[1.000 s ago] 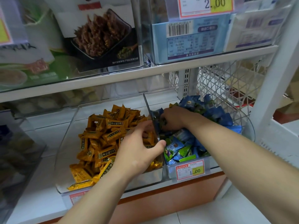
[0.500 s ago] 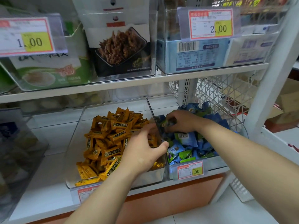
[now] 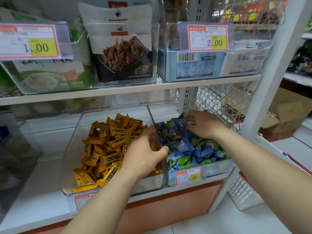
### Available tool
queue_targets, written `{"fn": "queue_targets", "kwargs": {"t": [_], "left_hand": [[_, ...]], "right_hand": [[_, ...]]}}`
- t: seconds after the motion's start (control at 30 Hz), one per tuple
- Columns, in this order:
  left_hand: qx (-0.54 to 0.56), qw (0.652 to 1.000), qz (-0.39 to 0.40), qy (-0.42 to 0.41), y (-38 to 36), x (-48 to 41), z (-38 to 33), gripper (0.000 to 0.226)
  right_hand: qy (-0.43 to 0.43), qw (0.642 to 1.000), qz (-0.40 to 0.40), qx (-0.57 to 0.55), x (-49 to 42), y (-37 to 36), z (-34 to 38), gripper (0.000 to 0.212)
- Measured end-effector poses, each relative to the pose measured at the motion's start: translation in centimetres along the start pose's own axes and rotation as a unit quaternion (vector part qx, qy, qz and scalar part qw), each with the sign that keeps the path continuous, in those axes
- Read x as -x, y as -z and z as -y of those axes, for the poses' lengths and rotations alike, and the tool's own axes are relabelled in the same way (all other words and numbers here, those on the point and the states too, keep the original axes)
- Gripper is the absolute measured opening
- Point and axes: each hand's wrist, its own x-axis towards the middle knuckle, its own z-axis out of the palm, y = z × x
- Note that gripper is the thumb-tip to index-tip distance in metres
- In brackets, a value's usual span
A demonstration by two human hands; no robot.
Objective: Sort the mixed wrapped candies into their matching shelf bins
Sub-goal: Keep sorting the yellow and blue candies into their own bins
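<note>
Shop shelving, white, two tiers in view.

Lower shelf point(image 3: 47, 149): carries two clear bins side by side at its front edge.

Yellow bin point(image 3: 72, 166): left of the pair, heaped with yellow candies point(image 3: 108, 146); only one sort shows.

Blue bin point(image 3: 216, 168): toward the shelf's right end, holding blue candies point(image 3: 184, 146) mixed with green ones.

Left hand point(image 3: 145, 156): over the yellow bin's right side, thumb at the wall between the bins. Fingers are curled and blurred, so what the grip holds cannot be told.

Right hand point(image 3: 204, 126): in the blue bin toward the shelf's back edge. Grip narrow, pinching a green candy point(image 3: 190, 119) at the fingertips, just above the heap.

Step, as judged: picking strays from the blue bin.

Next move calls for lifting the green candy clear without dragging neighbours along, then carrying it to its match. Which bin takes green is not plain.
</note>
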Motion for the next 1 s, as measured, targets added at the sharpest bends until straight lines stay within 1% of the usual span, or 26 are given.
{"fn": "queue_targets", "kwargs": {"t": [0.03, 0.07, 0.1, 0.13, 0.17, 0.2, 0.23, 0.27, 0.3, 0.33, 0.37, 0.47, 0.57, 0.63, 0.7, 0.77, 0.8, 0.87, 0.9, 0.93, 0.97, 1.0], "left_hand": [[0.0, 1.0, 0.001, 0.0, 0.0, 0.0, 0.0, 0.06], [-0.001, 1.0, 0.003, 0.0, 0.0, 0.1, 0.0, 0.062], [-0.003, 1.0, 0.005, 0.001, 0.0, 0.1, 0.1, 0.064], [-0.003, 1.0, 0.005, 0.0, 0.0, 0.2, 0.1, 0.065], [-0.002, 1.0, 0.004, 0.0, 0.0, 0.2, 0.2, 0.066], [-0.001, 1.0, 0.003, -0.001, 0.0, 0.3, 0.2, 0.066], [0.0, 1.0, 0.002, -0.002, 0.0, 0.4, 0.3, 0.065], [0.002, 1.0, 0.002, -0.002, 0.0, 0.5, 0.4, 0.065], [0.004, 1.0, 0.0, -0.002, 0.0, 0.5, 0.4, 0.064], [0.006, 1.0, -0.001, -0.001, 0.0, 0.5, 0.4, 0.062], [0.008, 1.0, -0.002, -0.001, -0.1, 0.5, 0.4, 0.061], [0.01, 1.0, -0.001, -0.003, 0.1, 0.4, 0.3, 0.061], [-0.005, 1.0, 0.013, -0.001, 0.4, 0.3, 0.1, 0.067], [-0.05, 0.999, 0.006, -0.008, 0.5, 0.2, -0.2, 0.069], [-0.085, 0.995, -0.038, -0.026, 0.6, 0.0, -0.6, 0.067], [-0.041, 0.995, -0.069, -0.057, 0.7, -0.2, -1.3, 0.061], [-0.003, 0.994, -0.074, -0.076, 0.8, -0.3, -1.7, 0.055], [0.046, 0.989, -0.101, -0.103, 0.9, -0.4, -2.1, 0.035], [0.048, 0.987, -0.119, -0.101, 1.2, -0.5, -2.1, 0.026], [0.033, 0.987, -0.132, -0.084, 1.7, -0.7, -1.7, 0.022], [-0.005, 0.988, -0.14, -0.058, 2.2, -0.9, -1.2, 0.023], [-0.063, 0.987, -0.148, -0.03, 2.8, -1.0, -0.5, 0.028]], "right_hand": [[-0.023, 0.995, -0.014, 0.092, 0.0, 0.2, 0.1, 0.046], [-0.03, 0.989, -0.031, 0.143, -0.1, 0.2, 0.3, 0.049], [-0.013, 0.988, -0.054, 0.146, -0.2, 0.1, 0.8, 0.052], [0.026, 0.991, -0.063, 0.111, -0.2, 0.1, 1.6, 0.05], [0.072, 0.995, -0.052, 0.052, -0.3, -0.1, 2.4, 0.044], [0.109, 0.994, -0.015, -0.002, -0.2, -0.2, 3.2, 0.033], [0.125, 0.991, 0.043, -0.015, -0.3, -0.5, 3.9, 0.023], [0.126, 0.987, 0.097, 0.008, -0.3, -0.8, 4.4, 0.022], [0.118, 0.983, 0.136, 0.041, -0.5, -1.2, 4.7, 0.027], [0.106, 0.98, 0.157, 0.062, -0.6, -1.3, 4.9, 0.027], [0.103, 0.98, 0.161, 0.064, -0.9, -1.5, 4.9, 0.022], [0.107, 0.984, 0.139, 0.012, -1.1, -1.3, 4.5, 0.006], [0.085, 0.992, 0.045, -0.078, -0.1, -0.4, 3.7, 0.02], [0.072, 0.982, -0.012, -0.177, 1.2, 0.3, 3.5, 0.022], [0.088, 0.959, -0.033, -0.268, 2.5, 1.1, 3.9, 0.021], [0.116, 0.924, -0.029, -0.362, 3.6, 1.5, 4.7, 0.019], [0.13, 0.899, -0.02, -0.417, 4.1, 1.5, 5.2, 0.019], [0.139, 0.85, 0.002, -0.508, 4.3, 1.5, 6.2, 0.021], [0.132, 0.842, 0.002, -0.524, 4.0, 1.4, 6.5, 0.02], [0.12, 0.846, -0.01, -0.519, 3.3, 1.2, 6.6, 0.017], [0.106, 0.864, -0.031, -0.492, 2.4, 0.9, 6.4, 0.013], [0.092, 0.891, -0.056, -0.441, 1.3, 0.6, 6.0, 0.009]]}}
